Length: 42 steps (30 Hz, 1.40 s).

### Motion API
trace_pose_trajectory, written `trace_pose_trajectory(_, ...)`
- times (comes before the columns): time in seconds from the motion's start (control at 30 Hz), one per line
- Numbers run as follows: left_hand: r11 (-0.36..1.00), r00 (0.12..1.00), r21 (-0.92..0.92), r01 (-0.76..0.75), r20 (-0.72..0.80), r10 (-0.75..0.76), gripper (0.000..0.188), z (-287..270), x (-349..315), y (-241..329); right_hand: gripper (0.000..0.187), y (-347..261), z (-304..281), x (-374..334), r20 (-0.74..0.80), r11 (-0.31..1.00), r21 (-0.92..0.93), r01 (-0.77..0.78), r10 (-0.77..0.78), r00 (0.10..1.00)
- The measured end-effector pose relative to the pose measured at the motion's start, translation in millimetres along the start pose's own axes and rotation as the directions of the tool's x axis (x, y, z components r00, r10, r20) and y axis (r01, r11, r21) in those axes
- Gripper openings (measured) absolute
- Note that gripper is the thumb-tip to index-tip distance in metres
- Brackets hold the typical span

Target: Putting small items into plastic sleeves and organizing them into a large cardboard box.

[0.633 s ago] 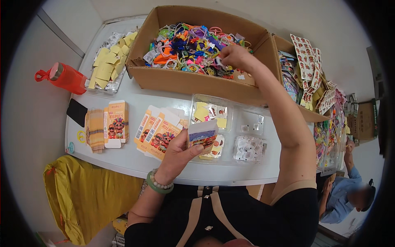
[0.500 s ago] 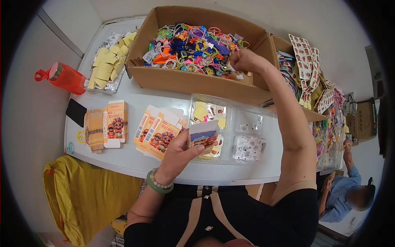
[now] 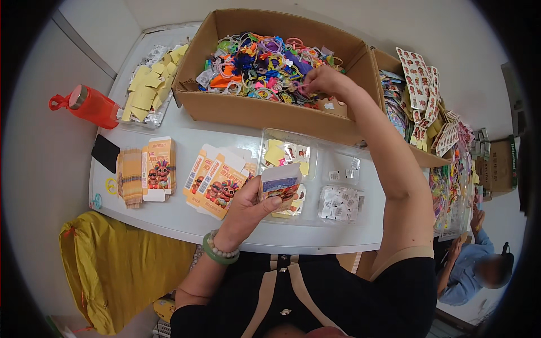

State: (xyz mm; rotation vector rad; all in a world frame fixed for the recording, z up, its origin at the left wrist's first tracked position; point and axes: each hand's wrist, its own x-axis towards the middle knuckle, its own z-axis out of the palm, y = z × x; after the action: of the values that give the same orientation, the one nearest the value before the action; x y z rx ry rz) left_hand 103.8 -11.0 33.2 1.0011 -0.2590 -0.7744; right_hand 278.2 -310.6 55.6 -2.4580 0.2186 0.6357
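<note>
My left hand (image 3: pixel 249 205) is wrapped round a small printed cardboard box (image 3: pixel 283 181) with its top flap raised, above a clear plastic tray (image 3: pixel 309 218). My right hand (image 3: pixel 328 82) reaches over the near right part of a big brown carton (image 3: pixel 265 114). Its fingers are pinched together at a heap of colourful small trinkets (image 3: pixel 253 70), many with loops and cords. A pinkish loop shows at the fingertips, but what they grip is not clear. The tray's compartments hold yellow paper pieces (image 3: pixel 275 155), shiny sticker sheets and small white packets (image 3: pixel 340 204).
Flat orange printed boxes (image 3: pixel 217 186) lie left of the tray, beside a stack of folded boxes (image 3: pixel 131 177) and a black phone (image 3: pixel 105 153). A red bottle (image 3: pixel 94 107) lies at far left. Sticker sheets (image 3: pixel 416 79) fill a second carton. A co-worker (image 3: pixel 465 270) sits at right.
My right hand has moved left and slightly down over the trinkets in the carton. My left hand and the small box have barely moved.
</note>
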Motion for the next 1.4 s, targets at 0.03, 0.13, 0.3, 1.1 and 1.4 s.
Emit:
trace_pose_trajectory(0.03, 1.000, 1.000, -0.003, -0.006, -0.008, 0.006, 0.040, 0.9, -0.9, 0.0, 0.008, 2.9, -3.8, -8.2, -0.033, 0.979, 0.204, 0.015, -0.009, 0.999)
trace_pose_trajectory(0.13, 1.000, 0.999, -0.009, -0.010, -0.033, 0.009, 0.040, 2.4, -1.3, -0.3, 0.010, 4.5, -19.5, -36.0, -0.078, 0.918, 0.383, 0.104, -0.079, 0.994)
trace_pose_trajectory(0.3, 0.995, 0.996, -0.100, -0.021, -0.084, 0.012, 0.036, 11.5, -2.2, 0.0, 0.009, -9.4, -27.2, -96.5, -0.241, 0.817, 0.379, 0.435, -0.367, 0.898)
trace_pose_trajectory(1.1, 0.999, 0.984, 0.020, 0.025, 0.177, -0.029, 0.034, 22.4, -54.5, -32.6, 0.028, -69.7, 134.6, -254.0, 0.011, 0.298, -0.684, 0.666, -0.909, 0.417)
trace_pose_trajectory(1.4, 0.974, 0.951, -0.101, 0.205, 0.257, -0.173, 0.040, 19.3, -76.0, -57.7, 0.040, -44.7, 175.7, -295.2, -0.309, 0.799, -0.082, 0.595, -0.588, 0.747)
